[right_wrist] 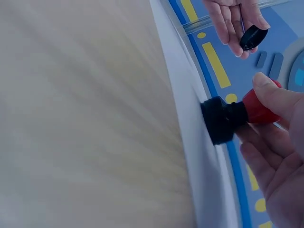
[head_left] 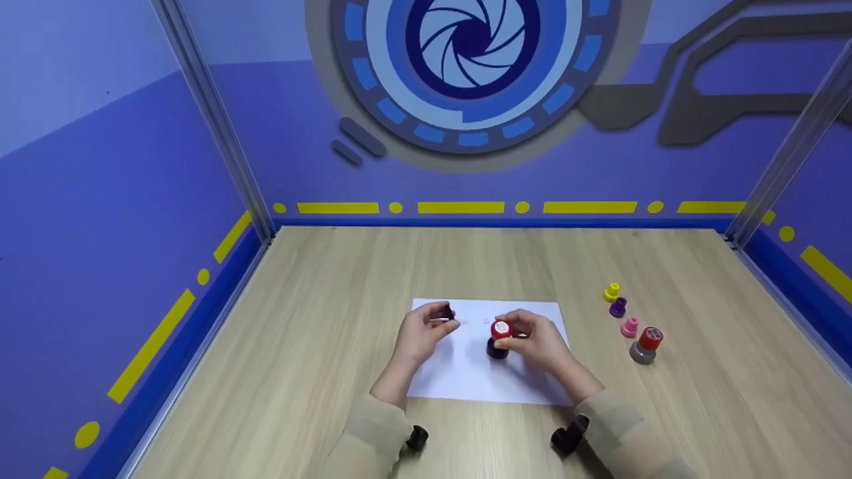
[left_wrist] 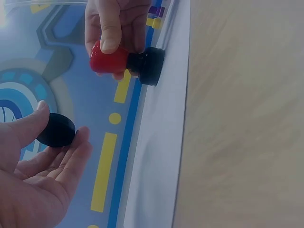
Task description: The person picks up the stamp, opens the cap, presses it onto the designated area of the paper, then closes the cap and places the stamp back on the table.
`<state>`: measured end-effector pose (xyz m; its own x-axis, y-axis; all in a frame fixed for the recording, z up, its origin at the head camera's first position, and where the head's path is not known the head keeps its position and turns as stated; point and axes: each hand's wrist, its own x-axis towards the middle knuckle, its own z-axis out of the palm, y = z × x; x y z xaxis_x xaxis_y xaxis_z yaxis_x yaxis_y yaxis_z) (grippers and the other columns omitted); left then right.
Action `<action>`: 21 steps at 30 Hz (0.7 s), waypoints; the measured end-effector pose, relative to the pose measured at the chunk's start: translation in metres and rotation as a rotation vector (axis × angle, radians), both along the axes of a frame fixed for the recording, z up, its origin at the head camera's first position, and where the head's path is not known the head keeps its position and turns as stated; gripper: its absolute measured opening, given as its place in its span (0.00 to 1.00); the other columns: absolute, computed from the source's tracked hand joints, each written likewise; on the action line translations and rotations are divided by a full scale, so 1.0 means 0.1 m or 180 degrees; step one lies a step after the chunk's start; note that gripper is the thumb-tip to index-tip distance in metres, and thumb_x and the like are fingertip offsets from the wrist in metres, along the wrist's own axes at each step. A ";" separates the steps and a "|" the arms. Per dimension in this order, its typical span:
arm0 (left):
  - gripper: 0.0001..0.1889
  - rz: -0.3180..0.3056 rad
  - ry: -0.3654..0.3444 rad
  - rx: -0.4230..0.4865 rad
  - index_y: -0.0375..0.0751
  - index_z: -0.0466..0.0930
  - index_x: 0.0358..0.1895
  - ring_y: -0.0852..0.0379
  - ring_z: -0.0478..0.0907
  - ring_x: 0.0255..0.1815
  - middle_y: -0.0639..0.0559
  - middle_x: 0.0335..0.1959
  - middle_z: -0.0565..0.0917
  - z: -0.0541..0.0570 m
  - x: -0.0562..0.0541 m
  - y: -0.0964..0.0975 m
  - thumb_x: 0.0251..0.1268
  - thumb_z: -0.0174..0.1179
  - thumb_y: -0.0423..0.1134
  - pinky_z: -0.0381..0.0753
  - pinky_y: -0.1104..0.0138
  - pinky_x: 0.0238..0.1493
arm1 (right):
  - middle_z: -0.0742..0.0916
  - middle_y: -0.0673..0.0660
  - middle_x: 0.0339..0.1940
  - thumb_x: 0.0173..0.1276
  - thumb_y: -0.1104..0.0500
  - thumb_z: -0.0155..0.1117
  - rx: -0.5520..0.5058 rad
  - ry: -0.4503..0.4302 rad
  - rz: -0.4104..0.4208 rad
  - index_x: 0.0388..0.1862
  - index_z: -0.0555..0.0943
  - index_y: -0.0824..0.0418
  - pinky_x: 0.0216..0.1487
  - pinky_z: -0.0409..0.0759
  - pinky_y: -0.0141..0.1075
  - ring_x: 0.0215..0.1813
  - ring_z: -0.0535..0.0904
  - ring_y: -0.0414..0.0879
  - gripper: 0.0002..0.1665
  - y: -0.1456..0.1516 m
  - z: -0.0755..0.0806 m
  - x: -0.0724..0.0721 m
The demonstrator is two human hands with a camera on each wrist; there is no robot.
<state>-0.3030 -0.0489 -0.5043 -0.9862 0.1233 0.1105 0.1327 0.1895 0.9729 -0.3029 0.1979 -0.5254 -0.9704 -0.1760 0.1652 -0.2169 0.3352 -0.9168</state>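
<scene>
My right hand (head_left: 536, 338) grips the red knob of a stamp (right_wrist: 223, 118) with a black base, thumb on one side and fingers on the other. In the head view the stamp's black base (head_left: 496, 350) stands low over the white paper sheet (head_left: 466, 379). Over the sheet's left part, my left hand (head_left: 421, 331) pinches a round black cap (left_wrist: 56, 130) between thumb and fingers, raised off the paper. The cap's hollow side shows in the right wrist view. Faint pinkish marks (head_left: 486, 320) lie on the paper between the hands.
Right of the paper, small yellow (head_left: 612, 293), purple (head_left: 618, 307) and pink stamps (head_left: 629, 326) stand in a slanting row on the wooden table (head_left: 319, 319). A larger red-topped stamp (head_left: 647, 346) with a grey base stands nearest. Printed panels (head_left: 466, 186) enclose the table's back and sides.
</scene>
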 end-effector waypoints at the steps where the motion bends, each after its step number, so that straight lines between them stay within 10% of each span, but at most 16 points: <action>1: 0.24 0.0000 0.0022 0.0019 0.26 0.79 0.62 0.43 0.88 0.52 0.35 0.53 0.87 0.01 0.00 0.00 0.65 0.70 0.31 0.89 0.62 0.54 | 0.90 0.67 0.53 0.60 0.66 0.78 -0.0209 -0.0023 -0.0043 0.56 0.82 0.72 0.48 0.84 0.23 0.52 0.89 0.41 0.25 0.01 0.05 0.00; 10: 0.22 -0.0113 0.0157 0.0176 0.32 0.81 0.62 0.45 0.88 0.51 0.36 0.55 0.87 0.10 0.08 0.05 0.65 0.70 0.33 0.89 0.65 0.53 | 0.91 0.45 0.54 0.80 0.59 0.58 -0.2713 -0.0680 0.0001 0.58 0.82 0.52 0.57 0.86 0.30 0.54 0.86 0.39 0.13 0.11 0.41 0.15; 21: 0.22 -0.0399 0.0202 0.0222 0.31 0.82 0.60 0.44 0.89 0.47 0.35 0.50 0.88 0.08 0.16 0.23 0.63 0.72 0.33 0.87 0.73 0.44 | 0.92 0.46 0.50 0.81 0.62 0.54 -0.3062 -0.1166 0.0276 0.48 0.83 0.50 0.60 0.85 0.29 0.50 0.88 0.37 0.11 -0.05 0.29 0.21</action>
<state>-0.2874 -0.0262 -0.4965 -0.9543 0.2349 0.1846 0.2127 0.0999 0.9720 -0.2819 0.1933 -0.4967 -0.9799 -0.1974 -0.0302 0.1412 -0.5782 -0.8036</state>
